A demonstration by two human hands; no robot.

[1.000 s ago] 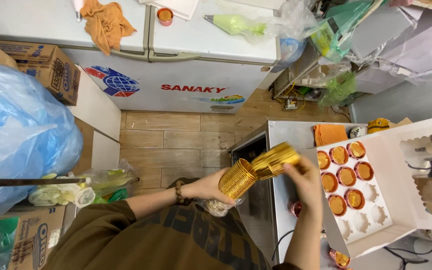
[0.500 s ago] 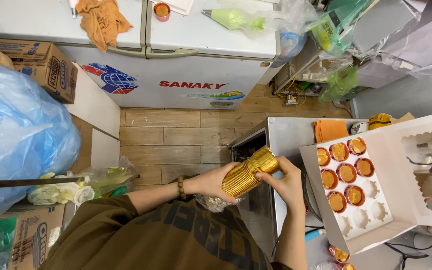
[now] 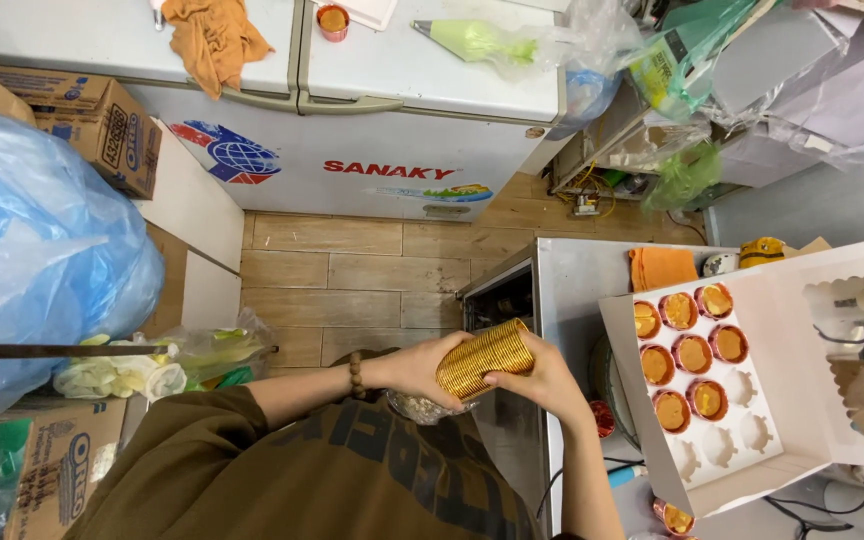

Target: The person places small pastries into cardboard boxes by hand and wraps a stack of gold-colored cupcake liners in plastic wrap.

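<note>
Gold cup stack (image 3: pixel 485 358) held level between left hand (image 3: pixel 422 368) and right hand (image 3: pixel 542 375), fingers curled around ends, steadying nested cups beside box (image 3: pixel 812 300).

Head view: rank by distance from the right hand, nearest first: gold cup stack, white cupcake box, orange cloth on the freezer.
1. Gold cup stack: held in the right hand, with the left hand on its other end.
2. White cupcake box: on the counter, off to the right.
3. Orange cloth on the freezer: top left, farthest.

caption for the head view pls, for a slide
Both hands, left and right, hold a stack of gold foil cups beside a white cupcake box.
</note>
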